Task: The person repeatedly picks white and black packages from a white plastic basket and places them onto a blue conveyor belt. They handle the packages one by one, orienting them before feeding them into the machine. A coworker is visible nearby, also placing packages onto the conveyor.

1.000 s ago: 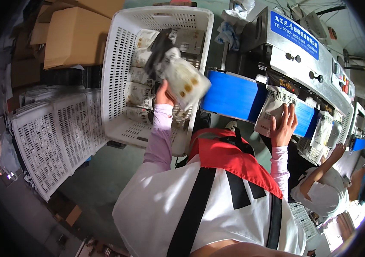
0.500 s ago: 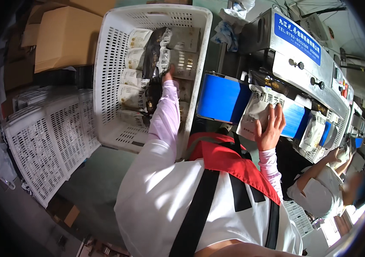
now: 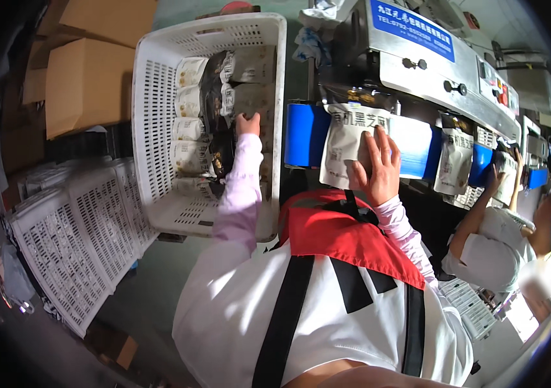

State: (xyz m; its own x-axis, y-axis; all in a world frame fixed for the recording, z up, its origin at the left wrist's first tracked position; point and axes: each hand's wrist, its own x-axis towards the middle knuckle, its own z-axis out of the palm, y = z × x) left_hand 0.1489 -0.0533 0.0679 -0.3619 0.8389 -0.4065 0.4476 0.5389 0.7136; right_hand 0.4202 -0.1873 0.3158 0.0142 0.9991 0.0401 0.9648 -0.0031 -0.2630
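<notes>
My left hand (image 3: 248, 124) is over the white plastic crate (image 3: 143, 129), its fingers curled in with nothing visible in them. Just beyond it, a black-and-white pouch (image 3: 218, 90) lies across the rows of filled pouches. On the blue conveyor belt (image 3: 306, 139), a white pouch with a dark top (image 3: 343, 145) rests with its top toward the sealing machine. My right hand (image 3: 382, 165) lies on the right part of this pouch, fingers spread. Another pouch of the same kind (image 3: 454, 158) sits farther right along the belt.
The metal sealing machine (image 3: 431, 74), with black knobs, runs along the belt's far side. White perforated crates (image 3: 72, 233) stand at left, below cardboard boxes (image 3: 88, 84). At right, a co-worker (image 3: 492, 252) holds a pouch (image 3: 503, 174).
My left hand has come away from the pouch it was holding, which now lies in the crate. My right hand stays on the belt pouch. The whole view has shifted somewhat.
</notes>
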